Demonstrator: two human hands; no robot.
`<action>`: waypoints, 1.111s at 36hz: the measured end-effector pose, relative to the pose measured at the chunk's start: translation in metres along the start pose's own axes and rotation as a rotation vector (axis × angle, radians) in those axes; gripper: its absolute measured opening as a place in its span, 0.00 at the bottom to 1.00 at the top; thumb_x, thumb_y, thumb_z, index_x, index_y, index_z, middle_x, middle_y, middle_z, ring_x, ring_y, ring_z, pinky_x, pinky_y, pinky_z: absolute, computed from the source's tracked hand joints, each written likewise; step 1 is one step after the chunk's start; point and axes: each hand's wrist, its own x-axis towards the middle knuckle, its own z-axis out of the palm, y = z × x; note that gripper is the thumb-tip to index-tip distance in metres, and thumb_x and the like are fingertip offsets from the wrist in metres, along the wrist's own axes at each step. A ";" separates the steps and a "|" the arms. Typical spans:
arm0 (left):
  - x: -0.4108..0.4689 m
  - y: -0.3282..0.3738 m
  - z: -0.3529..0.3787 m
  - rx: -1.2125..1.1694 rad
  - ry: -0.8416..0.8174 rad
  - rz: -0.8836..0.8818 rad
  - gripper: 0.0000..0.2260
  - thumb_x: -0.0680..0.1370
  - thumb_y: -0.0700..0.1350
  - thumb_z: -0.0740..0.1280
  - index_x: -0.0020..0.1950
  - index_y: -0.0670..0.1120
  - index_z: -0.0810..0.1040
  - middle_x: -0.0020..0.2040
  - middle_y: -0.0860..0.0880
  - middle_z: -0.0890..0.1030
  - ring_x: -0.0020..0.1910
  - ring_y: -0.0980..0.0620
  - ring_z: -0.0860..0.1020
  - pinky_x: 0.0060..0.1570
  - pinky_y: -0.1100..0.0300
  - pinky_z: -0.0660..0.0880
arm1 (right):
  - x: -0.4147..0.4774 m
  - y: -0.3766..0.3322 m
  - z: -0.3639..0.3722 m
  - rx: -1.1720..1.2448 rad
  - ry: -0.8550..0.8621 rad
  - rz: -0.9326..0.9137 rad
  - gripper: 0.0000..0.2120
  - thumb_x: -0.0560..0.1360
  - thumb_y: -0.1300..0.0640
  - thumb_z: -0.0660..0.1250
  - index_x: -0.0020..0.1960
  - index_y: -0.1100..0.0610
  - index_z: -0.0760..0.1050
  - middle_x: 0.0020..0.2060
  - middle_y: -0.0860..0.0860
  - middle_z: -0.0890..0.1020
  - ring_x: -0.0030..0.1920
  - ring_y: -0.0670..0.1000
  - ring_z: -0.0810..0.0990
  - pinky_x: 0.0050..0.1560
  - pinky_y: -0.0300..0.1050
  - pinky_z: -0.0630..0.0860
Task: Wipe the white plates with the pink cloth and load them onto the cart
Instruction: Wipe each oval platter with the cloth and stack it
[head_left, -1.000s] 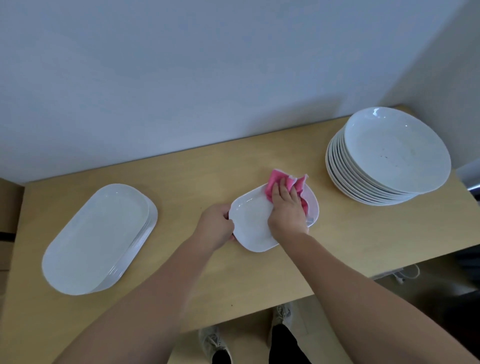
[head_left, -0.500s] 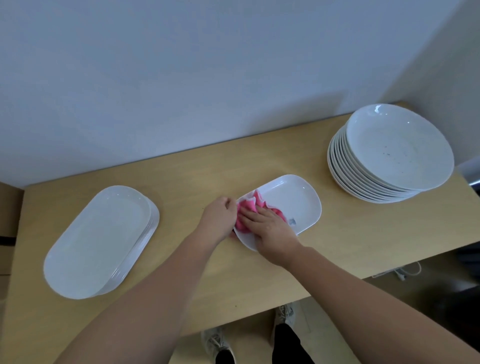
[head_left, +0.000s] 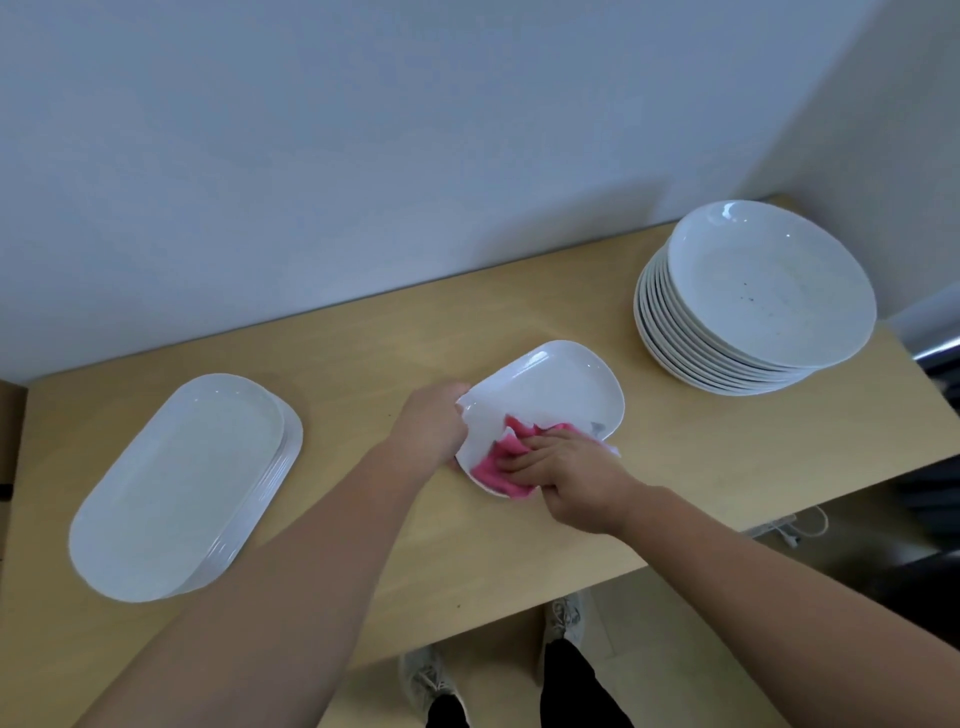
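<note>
I am wiping the plate (head_left: 550, 384), left hand (head_left: 434, 421) gripping its rim, right hand (head_left: 566, 475) pressing the cloth (head_left: 491, 465) flat-handed; next, I judge, lifting it to the cart.

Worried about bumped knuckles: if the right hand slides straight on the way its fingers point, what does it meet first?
Probably the left hand, gripping the plate's rim just past the cloth the right hand presses.

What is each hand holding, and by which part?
The left hand grips the small white plate by its left rim. The right hand presses the pink cloth onto it.
</note>
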 end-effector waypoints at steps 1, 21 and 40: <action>-0.001 0.002 0.000 -0.002 -0.012 -0.012 0.16 0.78 0.35 0.57 0.57 0.48 0.79 0.45 0.50 0.78 0.37 0.52 0.77 0.30 0.65 0.72 | -0.001 0.002 -0.003 -0.025 -0.017 0.005 0.25 0.69 0.70 0.59 0.60 0.51 0.81 0.63 0.44 0.78 0.72 0.46 0.67 0.71 0.41 0.55; -0.004 0.001 -0.003 -0.067 -0.088 -0.028 0.20 0.76 0.32 0.54 0.58 0.45 0.80 0.50 0.44 0.80 0.39 0.40 0.82 0.38 0.47 0.82 | 0.006 0.045 -0.032 -0.450 -0.033 0.411 0.27 0.76 0.61 0.58 0.74 0.50 0.63 0.74 0.45 0.65 0.74 0.56 0.59 0.70 0.52 0.58; -0.008 0.001 -0.003 -0.257 -0.039 -0.062 0.18 0.77 0.36 0.53 0.53 0.45 0.82 0.45 0.41 0.82 0.33 0.46 0.79 0.32 0.58 0.77 | 0.046 0.001 0.005 -0.076 0.011 0.162 0.30 0.74 0.66 0.60 0.74 0.52 0.64 0.74 0.48 0.65 0.74 0.56 0.59 0.74 0.50 0.52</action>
